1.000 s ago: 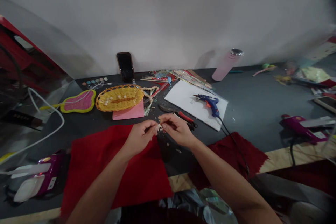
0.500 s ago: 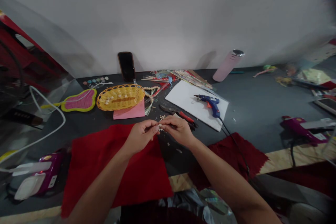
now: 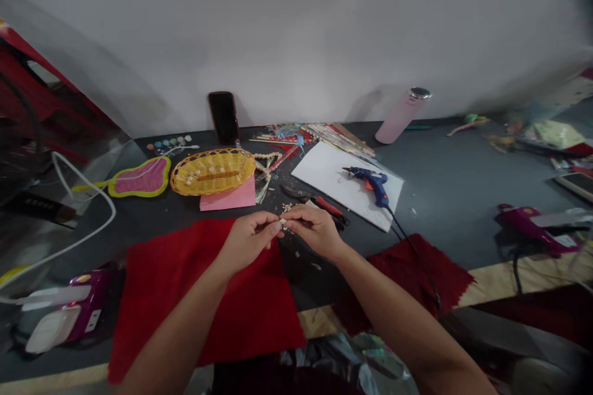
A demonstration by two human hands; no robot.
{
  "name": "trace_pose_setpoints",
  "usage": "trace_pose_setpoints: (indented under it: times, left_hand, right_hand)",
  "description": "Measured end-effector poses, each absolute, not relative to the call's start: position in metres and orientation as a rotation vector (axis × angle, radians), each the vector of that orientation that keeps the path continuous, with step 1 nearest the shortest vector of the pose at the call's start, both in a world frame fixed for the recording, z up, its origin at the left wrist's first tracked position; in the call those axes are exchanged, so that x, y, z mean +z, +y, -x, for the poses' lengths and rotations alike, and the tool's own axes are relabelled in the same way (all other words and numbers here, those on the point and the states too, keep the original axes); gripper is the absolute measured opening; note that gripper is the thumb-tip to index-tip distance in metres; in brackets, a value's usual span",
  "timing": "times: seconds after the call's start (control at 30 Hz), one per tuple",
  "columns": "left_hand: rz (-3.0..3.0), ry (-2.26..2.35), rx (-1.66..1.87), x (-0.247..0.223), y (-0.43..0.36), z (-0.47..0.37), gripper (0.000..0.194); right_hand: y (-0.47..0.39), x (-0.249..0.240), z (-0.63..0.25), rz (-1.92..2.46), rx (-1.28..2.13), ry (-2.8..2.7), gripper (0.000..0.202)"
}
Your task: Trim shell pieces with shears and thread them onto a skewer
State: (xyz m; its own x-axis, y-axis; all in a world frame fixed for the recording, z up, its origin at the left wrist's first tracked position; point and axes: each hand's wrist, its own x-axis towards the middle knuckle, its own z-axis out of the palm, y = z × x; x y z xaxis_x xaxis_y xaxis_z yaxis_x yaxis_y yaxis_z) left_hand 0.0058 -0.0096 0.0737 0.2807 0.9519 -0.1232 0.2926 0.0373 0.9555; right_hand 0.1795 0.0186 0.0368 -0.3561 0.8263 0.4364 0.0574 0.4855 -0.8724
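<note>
My left hand (image 3: 252,236) and my right hand (image 3: 314,228) meet fingertip to fingertip over the table. Pinched between them is a small pale piece (image 3: 282,222), too tiny to name and partly covered by the fingers. Just behind the fingertips lies a little heap of pale bits (image 3: 287,207). Beyond my right hand are red-handled pliers (image 3: 327,205), their handles partly hidden by it. A red cloth (image 3: 250,302) spreads under my left hand and forearm.
A yellow wicker basket (image 3: 213,182) holding pale pieces rests on pink paper (image 3: 231,199). A blue glue gun (image 3: 370,182) lies on a white board (image 3: 319,163), its cord trailing forward. A phone (image 3: 223,117) and a pink bottle (image 3: 401,117) stand against the wall.
The fingertips have shifted very slightly around the pale piece, which shows a little more now. Everything else stays in place.
</note>
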Motion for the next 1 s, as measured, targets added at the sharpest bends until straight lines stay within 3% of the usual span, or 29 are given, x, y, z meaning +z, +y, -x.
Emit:
trace_pose_setpoints:
  times: [1.0]
  left_hand:
    - [-1.564, 1.283, 0.870, 0.0650, -0.0093, -0.0074, 0.020]
  right_hand:
    - [0.0191, 0.0405, -0.1805, 0.808, 0.974, -1.758, 0.011]
